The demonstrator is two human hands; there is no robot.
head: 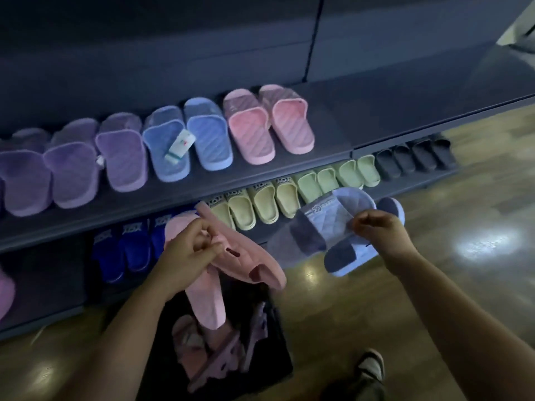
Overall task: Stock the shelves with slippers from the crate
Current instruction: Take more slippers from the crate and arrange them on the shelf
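In the left hand (185, 253) pink slippers (246, 264) are gripped, just over the crate (275, 337). In the right hand (376, 233) pale blue slippers (338, 218) are pinched. Both should likely be set next at the right end of the upper shelf (376, 120).

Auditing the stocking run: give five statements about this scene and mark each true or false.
1. The left hand holds pink slippers. True.
2. The right hand is empty. False: its fingers grip pale blue slippers.
3. On the top shelf, the pink pair ends the row on the right. True.
4. The tag lies on a purple slipper. False: it lies on a blue slipper.
5. The crate is empty. False: pink slippers remain inside.
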